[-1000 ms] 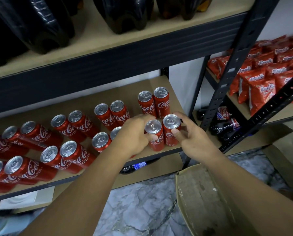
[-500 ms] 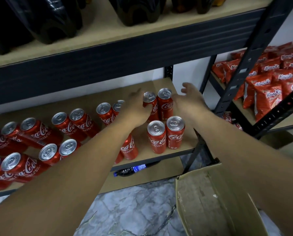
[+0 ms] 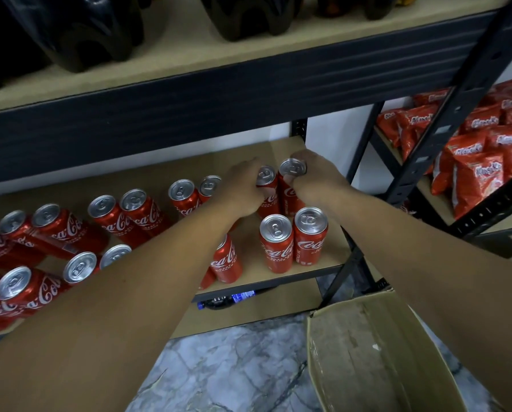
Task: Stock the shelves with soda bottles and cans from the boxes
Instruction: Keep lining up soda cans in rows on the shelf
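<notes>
Rack [image 3: 249, 93]: dark metal beams, punched uprights, tan fibreboard decks. It runs out of frame on every side. Your forearms cross the lower half and hide part of the can rows on the middle shelf [image 3: 281, 147].

Box [image 3: 368, 352], bottom right: worn brown cardboard with an open top. It's cut off by the frame edge and you can't see its bottom.

Floor [image 3: 234, 367]: grey veined stone-look tile.

Bottles [image 3: 79, 34] on the top deck: only glossy black lobed bases show, the rest is cut off.

Bags [image 3: 475, 179]: red crinkly foil, packed on the next rack to the right. The print is too blurred to read.

Cans [image 3: 130, 209]: slim red metal cylinders with silver tabbed tops and white script, standing in pairs across the middle shelf. The leftmost ones are cut off.

Front pair [image 3: 293, 242]: near the front edge at the shelf's right end, the two touching each other.

Just behind them, the left can [image 3: 267, 176] and right can [image 3: 292, 169] stand side by side. Their bases are hidden, so you can't tell if they sit on the deck.

Your left hand [image 3: 243, 188] wraps the left can's side and covers most of its label. Your right hand [image 3: 317, 176] clamps the right can, fingers curled over the rim.

Small bottle [image 3: 228, 300], blue label, lies on the lowest deck, mostly hidden under the shelf edge.
</notes>
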### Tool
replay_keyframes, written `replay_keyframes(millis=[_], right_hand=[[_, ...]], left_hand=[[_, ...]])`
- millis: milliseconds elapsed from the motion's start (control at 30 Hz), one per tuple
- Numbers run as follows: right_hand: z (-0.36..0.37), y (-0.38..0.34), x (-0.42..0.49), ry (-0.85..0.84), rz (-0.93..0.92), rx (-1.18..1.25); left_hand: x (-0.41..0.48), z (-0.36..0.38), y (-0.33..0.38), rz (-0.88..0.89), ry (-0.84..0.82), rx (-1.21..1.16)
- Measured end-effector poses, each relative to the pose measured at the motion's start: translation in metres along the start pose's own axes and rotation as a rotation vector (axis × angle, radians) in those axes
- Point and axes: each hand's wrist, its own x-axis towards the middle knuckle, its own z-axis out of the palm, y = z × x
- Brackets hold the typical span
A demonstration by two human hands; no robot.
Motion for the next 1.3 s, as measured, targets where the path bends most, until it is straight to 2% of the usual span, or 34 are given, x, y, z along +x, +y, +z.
replay_keyframes(millis=[167, 367, 567, 700, 1033, 1133, 1300], right_hand=[[-0.004, -0.004, -0.01, -0.06, 0.026, 0.014], [-0.007, 0.006, -0.059, -0.047, 0.034, 0.249], [0.002, 0.031, -0.099, -0.099, 0.032, 0.395], [0.007, 0.041, -0.105, -0.074, 0.06, 0.393], [0.011, 0.046, -0.114, -0.047, -0.005, 0.331], [0.008, 0.041, -0.125, -0.007, -0.115, 0.285], [0.012, 0.035, -0.145, 0.159, -0.365, -0.02]], left_hand=[[-0.009, -0.005, 0.003, 0.012, -0.035, -0.002], [-0.051, -0.02, 0.018, 0.038, 0.037, -0.058], [-0.092, -0.017, 0.026, 0.076, -0.131, 0.028], [-0.09, 0.0, 0.018, 0.07, -0.156, 0.096], [-0.099, -0.003, 0.018, 0.081, -0.154, 0.039], [-0.112, -0.01, 0.022, 0.068, -0.123, 0.013], [-0.146, -0.025, 0.009, 0.033, 0.082, -0.054]])
